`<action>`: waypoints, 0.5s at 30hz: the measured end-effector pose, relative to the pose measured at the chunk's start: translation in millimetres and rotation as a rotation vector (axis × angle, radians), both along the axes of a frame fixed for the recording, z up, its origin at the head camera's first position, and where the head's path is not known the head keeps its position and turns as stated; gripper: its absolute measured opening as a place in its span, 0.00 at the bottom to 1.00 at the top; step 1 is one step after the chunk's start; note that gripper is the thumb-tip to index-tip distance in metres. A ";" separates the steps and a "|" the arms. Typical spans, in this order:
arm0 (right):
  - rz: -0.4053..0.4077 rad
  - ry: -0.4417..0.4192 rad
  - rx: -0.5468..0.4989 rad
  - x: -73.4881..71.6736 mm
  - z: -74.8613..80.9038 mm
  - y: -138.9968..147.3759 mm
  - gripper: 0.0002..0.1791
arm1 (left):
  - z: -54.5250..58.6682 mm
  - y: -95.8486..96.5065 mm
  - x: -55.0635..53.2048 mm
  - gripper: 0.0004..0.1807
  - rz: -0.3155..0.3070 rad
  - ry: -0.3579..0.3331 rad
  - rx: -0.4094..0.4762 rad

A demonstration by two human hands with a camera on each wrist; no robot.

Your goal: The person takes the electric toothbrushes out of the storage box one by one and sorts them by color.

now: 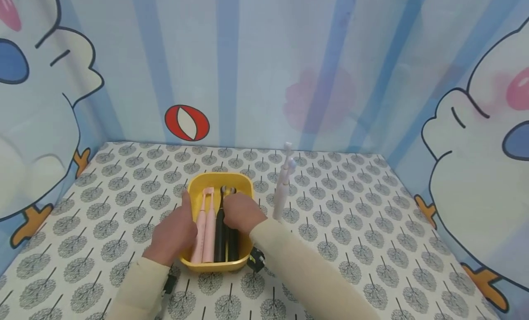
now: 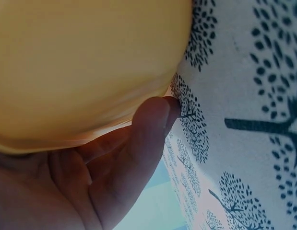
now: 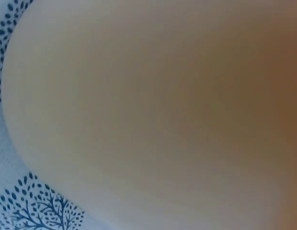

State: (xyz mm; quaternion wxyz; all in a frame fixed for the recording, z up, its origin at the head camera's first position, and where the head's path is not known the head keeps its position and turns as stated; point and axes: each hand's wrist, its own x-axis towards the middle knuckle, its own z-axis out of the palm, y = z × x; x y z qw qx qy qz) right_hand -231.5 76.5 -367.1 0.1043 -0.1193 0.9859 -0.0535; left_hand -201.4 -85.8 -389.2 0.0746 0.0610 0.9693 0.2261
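Note:
A yellow plastic container (image 1: 212, 267) stands on the table, seen whole in the head view. Side by side in its left half lie two pink electric toothbrushes (image 1: 209, 235). To their right is a black electric toothbrush (image 1: 220, 242), and beside it another black toothbrush (image 1: 233, 249), partly covered by my right hand (image 1: 244, 213). That hand reaches over the right rim, its curled fingers gripping the rightmost black toothbrush. My left hand (image 1: 175, 230) holds the container's left wall; the left wrist view shows thumb and fingers (image 2: 146, 139) at the wall. In the right wrist view the blurred container wall (image 3: 114, 120) hides the fingers.
Two white electric toothbrushes (image 1: 281, 196) lie close together on the table, right of the container. The tabletop has a tree-print cloth (image 1: 330, 214). Behind it hangs a blue-striped curtain (image 1: 260, 72) with cartoon figures at both sides.

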 end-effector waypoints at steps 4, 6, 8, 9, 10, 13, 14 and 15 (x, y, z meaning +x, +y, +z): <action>-0.004 -0.010 0.011 -1.2 0.2 -2.5 0.09 | 1.0 -1.5 -0.4 0.44 0.009 -0.011 0.004; 0.000 -0.013 0.011 -1.7 0.5 -3.1 0.08 | 1.0 -1.8 -0.6 0.44 0.014 -0.011 0.003; -0.002 -0.018 0.008 -1.8 0.9 -3.4 0.07 | 0.8 -1.9 -0.8 0.44 0.017 -0.018 0.004; -0.005 -0.023 0.004 -1.8 1.0 -3.5 0.07 | 0.6 -1.9 -1.0 0.44 0.017 -0.020 0.002; -0.009 -0.025 0.002 -1.8 1.0 -3.5 0.07 | 0.4 -1.8 -1.1 0.44 0.017 -0.021 0.001; -0.024 -0.033 -0.015 -0.6 1.4 -3.1 0.07 | -0.4 -1.5 -1.4 0.44 0.014 -0.017 -0.006; -0.026 -0.032 -0.024 -0.1 1.7 -3.1 0.07 | -0.6 -1.4 -1.4 0.44 0.015 -0.015 -0.007; -0.027 -0.031 -0.030 0.4 1.9 -3.1 0.07 | -0.7 -1.3 -1.2 0.44 0.016 -0.010 -0.009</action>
